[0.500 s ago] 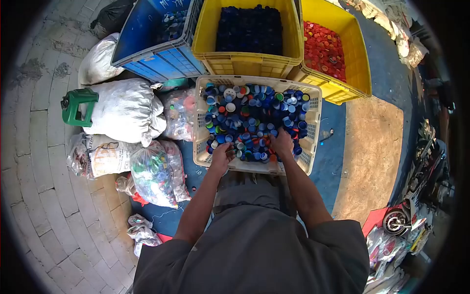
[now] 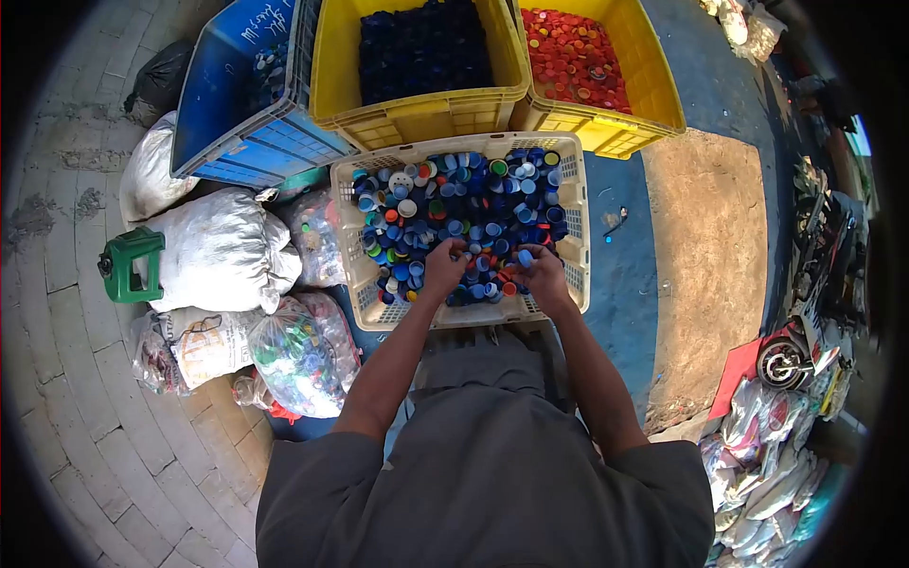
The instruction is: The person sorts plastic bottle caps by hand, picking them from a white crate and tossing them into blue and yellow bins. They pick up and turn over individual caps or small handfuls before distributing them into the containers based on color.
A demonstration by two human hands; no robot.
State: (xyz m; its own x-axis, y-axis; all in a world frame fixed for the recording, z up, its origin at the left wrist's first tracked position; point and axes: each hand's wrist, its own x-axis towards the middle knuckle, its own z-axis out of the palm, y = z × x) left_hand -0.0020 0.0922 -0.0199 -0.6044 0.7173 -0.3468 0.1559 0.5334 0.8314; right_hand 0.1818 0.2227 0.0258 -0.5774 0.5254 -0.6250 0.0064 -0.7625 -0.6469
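A cream plastic basket (image 2: 343, 204) in front of me holds a heap of bottle caps (image 2: 464, 204), mostly blue, with some white, red, orange and green ones. My right hand (image 2: 545, 281) is over the front right of the heap, its fingers closed on a light blue bottle cap (image 2: 525, 257). Over the front middle is my left hand (image 2: 444, 269), its fingers bent together among the caps. What the left fingers grip, if anything, is hidden.
Behind the basket stand a blue crate (image 2: 284, 142), a yellow crate of dark blue caps (image 2: 417, 121) and a yellow crate of red caps (image 2: 606, 137). Stuffed sacks (image 2: 222, 246), a green jerrycan (image 2: 133, 265) and a clear bag of bottles (image 2: 301, 355) lie at left. Cardboard (image 2: 705, 275) covers floor at right.
My left hand has moved inward to the middle of the heap. My right hand has lifted and now has a light blue bottle cap in its fingers. The camera view has shifted.
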